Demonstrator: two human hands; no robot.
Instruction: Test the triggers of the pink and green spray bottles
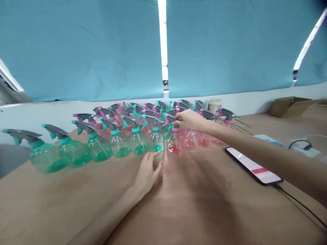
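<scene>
Along the left, in a slanting front row on the brown table (pixel 63 204): green spray bottles (pixel 120 144) with grey heads and turquoise collars. At centre, at the end of a forearm slanting up from the lower edge: left hand (pixel 148 173), back upward, fingers lightly curved, thumb spread well apart, grasp empty; near the row's right-hand end, contact with the table not discernible. Just beyond that end: pink spray bottle (pixel 174 142), upright on the table. At its grey head: right hand (pixel 189 119), forearm stretched in from the right edge, thumb and index finger pinched about the head's rear. Below the right forearm: phone (pixel 251 165), lying screen up, cable (pixel 301 204) attached.
</scene>
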